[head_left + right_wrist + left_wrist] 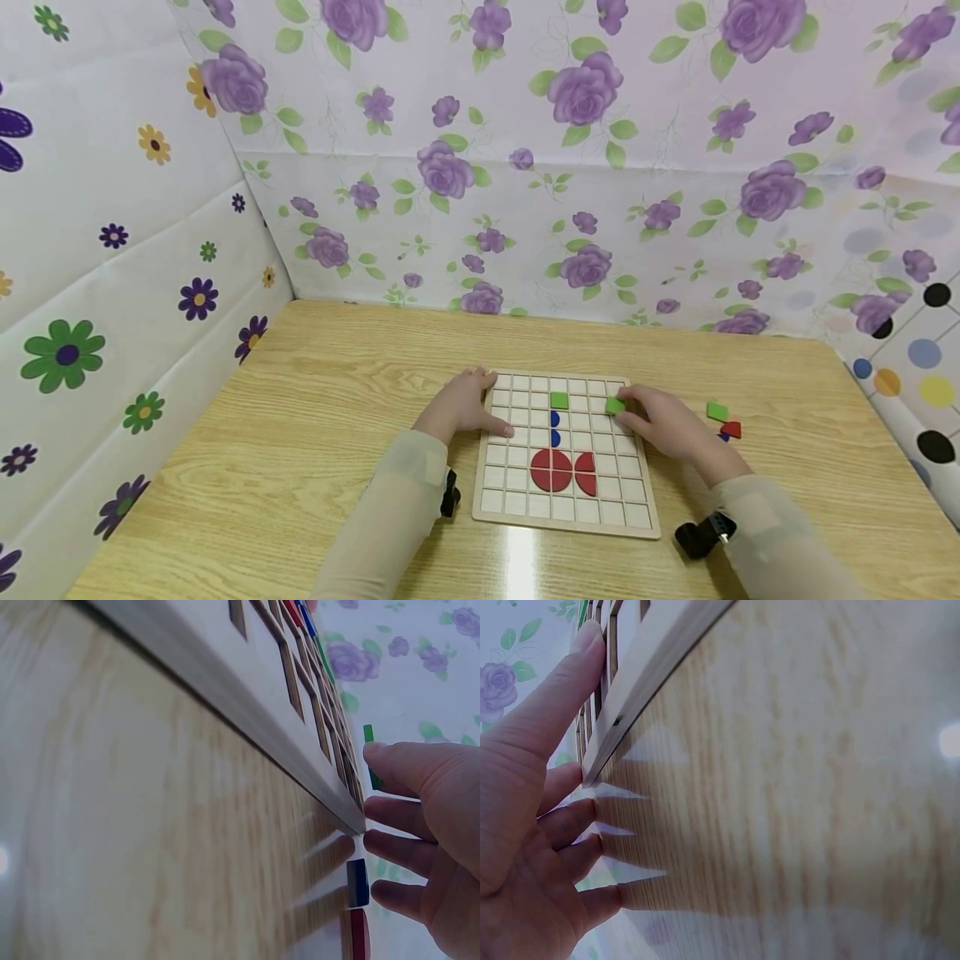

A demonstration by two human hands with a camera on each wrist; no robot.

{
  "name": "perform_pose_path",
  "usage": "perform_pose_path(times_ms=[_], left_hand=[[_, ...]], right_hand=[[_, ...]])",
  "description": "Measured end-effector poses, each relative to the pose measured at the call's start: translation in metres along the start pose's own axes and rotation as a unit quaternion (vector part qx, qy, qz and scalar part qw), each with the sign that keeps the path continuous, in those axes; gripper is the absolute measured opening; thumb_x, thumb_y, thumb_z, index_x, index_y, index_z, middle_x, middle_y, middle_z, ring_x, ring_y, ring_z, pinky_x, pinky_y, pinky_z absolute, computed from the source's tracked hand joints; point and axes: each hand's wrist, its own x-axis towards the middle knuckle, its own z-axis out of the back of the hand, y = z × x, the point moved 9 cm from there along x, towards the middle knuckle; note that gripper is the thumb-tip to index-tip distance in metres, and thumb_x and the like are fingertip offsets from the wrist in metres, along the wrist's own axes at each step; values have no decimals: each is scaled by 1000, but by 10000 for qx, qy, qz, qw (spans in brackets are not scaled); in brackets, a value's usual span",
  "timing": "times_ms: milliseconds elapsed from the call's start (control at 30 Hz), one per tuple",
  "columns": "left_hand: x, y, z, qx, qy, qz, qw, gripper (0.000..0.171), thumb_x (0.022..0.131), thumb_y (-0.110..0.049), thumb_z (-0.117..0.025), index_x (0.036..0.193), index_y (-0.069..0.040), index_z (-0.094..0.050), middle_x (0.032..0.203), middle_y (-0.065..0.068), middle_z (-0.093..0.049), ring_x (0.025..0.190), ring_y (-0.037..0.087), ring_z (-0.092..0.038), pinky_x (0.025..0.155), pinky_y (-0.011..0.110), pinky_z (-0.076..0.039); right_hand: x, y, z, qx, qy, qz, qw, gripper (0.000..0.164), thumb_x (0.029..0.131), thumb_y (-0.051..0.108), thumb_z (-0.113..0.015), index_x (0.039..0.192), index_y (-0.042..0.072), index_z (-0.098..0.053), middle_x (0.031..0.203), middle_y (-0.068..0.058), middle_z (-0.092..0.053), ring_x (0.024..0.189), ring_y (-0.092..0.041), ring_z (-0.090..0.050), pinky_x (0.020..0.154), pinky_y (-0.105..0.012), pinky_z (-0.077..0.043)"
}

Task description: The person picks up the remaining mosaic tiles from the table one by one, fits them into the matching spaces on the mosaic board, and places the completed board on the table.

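A wooden grid board [567,526] lies flat on the table. My left hand [459,407] rests at its left side, thumb over the outer squares and fingertips around the far left corner, fingers fairly straight. Over the right columns near the far edge, my right hand [663,421] pinches a green square tile [615,406] between thumb and finger. On the board sit another green square [559,400], two blue half-round pieces [555,419] below it, a red circle made of quarter pieces [542,481], and two more red quarter pieces [587,484] to its right.
Right of the board lie a loose green square [717,411], a red piece [732,429] and a blue piece [723,437], partly covered. The wooden table [337,383] meets a flowered cloth wall [510,225] at the back. Black camera mounts sit on both wrists.
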Motion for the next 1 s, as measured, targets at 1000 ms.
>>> perform_pose_path(times_ms=[1000], left_hand=[[0,1,-1,-62,-2,-24,10000,103,65,-54,-81,149,-18,-32,158,9,-20,147,30,-13,118,49,-19]], right_hand=[[12,18,-8,34,119,192,9997,38,94,24,-59,126,4,-57,124,-16,-61,117,-34,-56,97,-51,-46]])
